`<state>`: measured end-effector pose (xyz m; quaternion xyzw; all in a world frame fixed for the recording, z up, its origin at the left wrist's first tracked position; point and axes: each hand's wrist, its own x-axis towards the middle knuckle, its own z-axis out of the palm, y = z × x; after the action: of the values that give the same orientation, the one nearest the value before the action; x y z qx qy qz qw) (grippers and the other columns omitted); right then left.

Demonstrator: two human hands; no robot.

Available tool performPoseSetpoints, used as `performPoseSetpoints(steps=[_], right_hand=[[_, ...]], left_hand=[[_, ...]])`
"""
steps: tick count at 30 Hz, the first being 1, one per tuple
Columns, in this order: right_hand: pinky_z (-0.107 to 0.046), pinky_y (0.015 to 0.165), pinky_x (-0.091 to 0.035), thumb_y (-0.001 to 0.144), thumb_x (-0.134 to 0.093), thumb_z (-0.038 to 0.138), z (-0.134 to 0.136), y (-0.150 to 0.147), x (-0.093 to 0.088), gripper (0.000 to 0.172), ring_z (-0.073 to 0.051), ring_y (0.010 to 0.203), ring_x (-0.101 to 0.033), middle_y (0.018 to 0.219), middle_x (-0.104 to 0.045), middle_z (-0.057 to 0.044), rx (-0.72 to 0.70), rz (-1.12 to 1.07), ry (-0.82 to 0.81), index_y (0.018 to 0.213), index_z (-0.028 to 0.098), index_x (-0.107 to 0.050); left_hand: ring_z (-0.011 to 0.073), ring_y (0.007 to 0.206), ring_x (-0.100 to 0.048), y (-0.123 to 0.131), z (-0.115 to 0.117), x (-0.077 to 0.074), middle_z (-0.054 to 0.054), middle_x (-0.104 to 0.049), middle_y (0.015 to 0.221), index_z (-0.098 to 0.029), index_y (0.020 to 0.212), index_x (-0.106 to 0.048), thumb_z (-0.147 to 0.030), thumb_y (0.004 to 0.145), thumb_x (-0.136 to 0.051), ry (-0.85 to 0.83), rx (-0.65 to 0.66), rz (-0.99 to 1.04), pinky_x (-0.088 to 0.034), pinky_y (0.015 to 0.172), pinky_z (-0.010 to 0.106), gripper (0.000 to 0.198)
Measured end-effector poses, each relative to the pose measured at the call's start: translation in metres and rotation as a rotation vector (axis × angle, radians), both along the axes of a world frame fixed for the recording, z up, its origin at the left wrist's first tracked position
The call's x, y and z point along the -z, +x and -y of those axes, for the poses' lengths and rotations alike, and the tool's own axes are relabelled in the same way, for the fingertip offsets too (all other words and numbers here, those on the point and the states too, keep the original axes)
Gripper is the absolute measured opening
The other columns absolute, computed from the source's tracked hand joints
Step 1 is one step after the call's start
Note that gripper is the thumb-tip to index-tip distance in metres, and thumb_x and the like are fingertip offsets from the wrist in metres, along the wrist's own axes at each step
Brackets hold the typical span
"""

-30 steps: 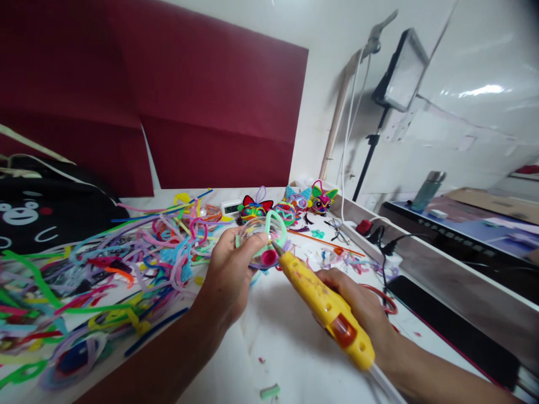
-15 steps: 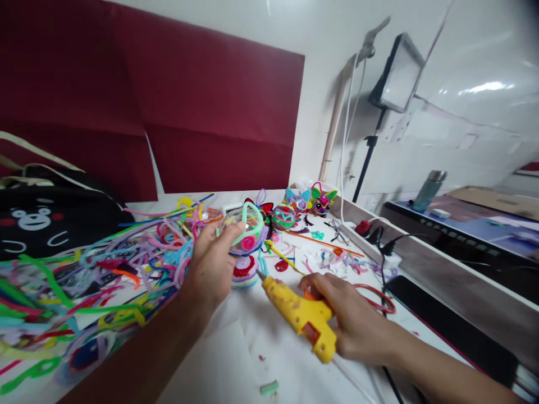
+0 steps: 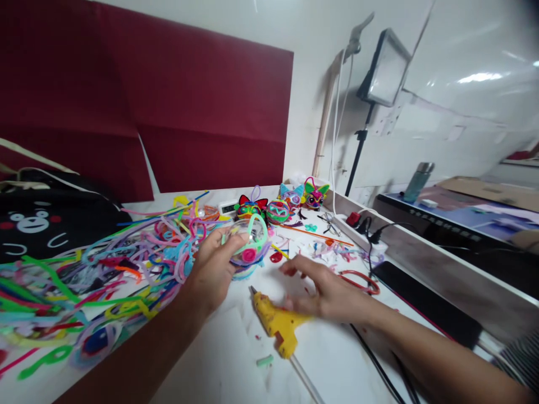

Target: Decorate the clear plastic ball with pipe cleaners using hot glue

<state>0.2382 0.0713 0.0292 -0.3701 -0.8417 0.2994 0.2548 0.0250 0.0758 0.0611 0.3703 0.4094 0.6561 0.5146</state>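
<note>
My left hand (image 3: 214, 266) grips a clear plastic ball (image 3: 240, 229) wound with pipe cleaners. A pale green loop (image 3: 256, 227) and a pink coil (image 3: 249, 255) show on its front, and purple and blue strands run round its lower side. My right hand (image 3: 322, 289) is open, fingers apart and slightly blurred. Just beyond its fingers, a yellow hot glue gun (image 3: 275, 325) lies on the white table, nozzle pointing away to the left. A glue stick (image 3: 305, 379) sticks out of its rear. A short pale green piece (image 3: 265, 361) lies near the gun.
Tangled pipe cleaners (image 3: 126, 280) cover the left side, beside a black bag (image 3: 33, 219). Several decorated balls (image 3: 278, 211) sit at the back. To the right are a power strip (image 3: 370, 238), a black slab (image 3: 425, 306) and cables. A lamp (image 3: 387, 67) stands behind.
My right hand has let go of the glue gun, which now rests on the table. My left hand still holds the ball, now turned a little. The view has shifted slightly.
</note>
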Motion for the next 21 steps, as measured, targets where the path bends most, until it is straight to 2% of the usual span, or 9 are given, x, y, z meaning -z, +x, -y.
performPoseSetpoints(steps=[2, 4, 8, 11, 15, 21], right_hand=[[-0.038, 0.092, -0.045, 0.079, -0.07, 0.035, -0.002, -0.008, -0.004, 0.049, -0.02, 0.105, -0.057, 0.116, -0.059, -0.009, 0.079, -0.179, -0.051, 0.122, 0.019, -0.052], [-0.037, 0.091, -0.045, 0.078, -0.069, 0.034, -0.006, -0.02, -0.01, 0.052, -0.02, 0.108, -0.056, 0.114, -0.059, -0.008, 0.092, -0.353, -0.117, 0.124, 0.019, -0.049], [-0.034, 0.085, -0.048, 0.069, -0.075, 0.04, -0.017, -0.046, -0.021, 0.062, -0.021, 0.104, -0.057, 0.111, -0.057, -0.008, 0.154, -0.582, -0.335, 0.121, 0.018, -0.05], [-0.03, 0.075, -0.046, 0.068, -0.076, 0.04, -0.024, -0.062, -0.024, 0.056, -0.018, 0.09, -0.059, 0.097, -0.059, -0.003, 0.193, -0.672, -0.439, 0.115, 0.019, -0.054], [-0.025, 0.062, -0.042, 0.065, -0.078, 0.037, -0.028, -0.075, -0.018, 0.051, -0.014, 0.072, -0.058, 0.076, -0.059, 0.003, 0.175, -0.748, -0.561, 0.107, 0.019, -0.056], [-0.024, 0.058, -0.042, 0.063, -0.08, 0.032, -0.031, -0.079, -0.008, 0.042, -0.011, 0.064, -0.055, 0.072, -0.06, 0.003, 0.151, -0.788, -0.624, 0.097, 0.018, -0.06]], left_hand=[[0.0169, 0.067, -0.064, 0.0, 0.005, 0.006, 0.003, -0.068, 0.08, -0.016, 0.092, -0.063, -0.027, 0.066, -0.076, -0.008, 0.037, -0.014, -0.049, 0.06, 0.026, 0.031], [0.0174, 0.071, -0.065, -0.002, 0.009, 0.013, 0.003, -0.069, 0.082, -0.017, 0.093, -0.062, -0.027, 0.068, -0.076, -0.014, 0.08, -0.013, -0.049, 0.064, 0.028, 0.03], [0.016, 0.072, -0.062, -0.005, 0.012, 0.023, 0.0, -0.067, 0.08, -0.018, 0.09, -0.06, -0.026, 0.067, -0.077, -0.036, 0.153, -0.005, -0.046, 0.066, 0.027, 0.03], [0.0157, 0.072, -0.061, -0.006, 0.011, 0.028, 0.0, -0.066, 0.081, -0.018, 0.091, -0.059, -0.027, 0.063, -0.079, -0.075, 0.153, -0.01, -0.045, 0.065, 0.027, 0.035], [0.0165, 0.075, -0.061, -0.007, 0.007, 0.035, 0.001, -0.066, 0.085, -0.017, 0.094, -0.06, -0.028, 0.063, -0.079, -0.092, 0.136, -0.044, -0.044, 0.065, 0.027, 0.038], [0.0174, 0.076, -0.063, -0.009, 0.003, 0.044, 0.001, -0.066, 0.082, -0.015, 0.094, -0.061, -0.025, 0.062, -0.079, -0.07, 0.143, -0.034, -0.048, 0.069, 0.029, 0.039]])
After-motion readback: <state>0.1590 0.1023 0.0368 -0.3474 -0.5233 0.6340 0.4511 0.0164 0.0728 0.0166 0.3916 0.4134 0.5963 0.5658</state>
